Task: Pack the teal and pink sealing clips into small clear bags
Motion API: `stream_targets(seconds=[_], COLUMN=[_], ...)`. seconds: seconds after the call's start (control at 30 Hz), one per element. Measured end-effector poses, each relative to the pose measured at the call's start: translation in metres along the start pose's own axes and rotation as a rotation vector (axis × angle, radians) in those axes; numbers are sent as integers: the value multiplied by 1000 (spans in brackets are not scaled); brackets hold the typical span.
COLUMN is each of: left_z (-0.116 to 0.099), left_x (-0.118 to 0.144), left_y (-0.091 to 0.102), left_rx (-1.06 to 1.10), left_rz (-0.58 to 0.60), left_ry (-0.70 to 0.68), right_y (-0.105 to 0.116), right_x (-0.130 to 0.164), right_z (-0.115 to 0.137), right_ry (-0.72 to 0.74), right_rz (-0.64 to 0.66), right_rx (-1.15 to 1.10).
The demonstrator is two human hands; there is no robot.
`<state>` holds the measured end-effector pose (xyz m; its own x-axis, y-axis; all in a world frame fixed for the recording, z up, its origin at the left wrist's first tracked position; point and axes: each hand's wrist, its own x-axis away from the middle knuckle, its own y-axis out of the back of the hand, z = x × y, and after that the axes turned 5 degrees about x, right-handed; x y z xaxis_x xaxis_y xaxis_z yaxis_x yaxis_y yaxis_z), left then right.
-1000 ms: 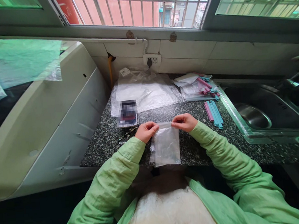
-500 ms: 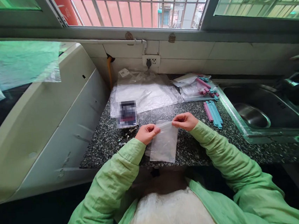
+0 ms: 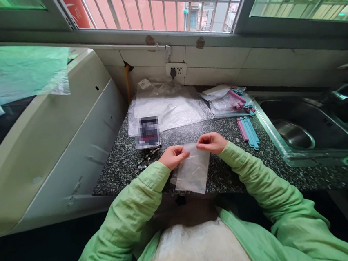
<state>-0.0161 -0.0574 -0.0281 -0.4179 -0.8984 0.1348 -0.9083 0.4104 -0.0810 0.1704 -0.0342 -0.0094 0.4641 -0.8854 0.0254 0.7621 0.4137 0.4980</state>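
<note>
Between my two hands hangs a small translucent plastic bag, its lower end near the counter's front edge. My left hand is closed in a pinch at the bag's upper left. The fingers of my right hand pinch its top edge on the right side. Behind the bag's left side, part of another clear sheet or bag shows, mostly hidden. To the right on the counter lies a row of pink and light-blue plastic sealing clips.
Large clear plastic bags lie at the back of the speckled counter. A blurred-out package sits left of my hands. Bagged clips lie back right, beside the steel sink. A cream-coloured appliance borders the left.
The bag has shifted slightly right and towards me. My hands have drawn a little closer together along its top, still pinching it.
</note>
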Motion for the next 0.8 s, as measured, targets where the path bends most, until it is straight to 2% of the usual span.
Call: stream_targets(seconds=[0.47, 0.6, 0.8], left_z=[1, 1, 2], left_x=[-1, 0, -2], left_y=[5, 4, 2], left_rx=[-78, -55, -18], left_rz=[-31, -14, -54], left_ry=[-13, 28, 59], right_y=[6, 9, 14], right_x=[-2, -1, 0], right_z=[-2, -1, -1], right_ry=[-19, -37, -93], right_rz=[-158, -203, -218], right_rx=[-49, -67, -95])
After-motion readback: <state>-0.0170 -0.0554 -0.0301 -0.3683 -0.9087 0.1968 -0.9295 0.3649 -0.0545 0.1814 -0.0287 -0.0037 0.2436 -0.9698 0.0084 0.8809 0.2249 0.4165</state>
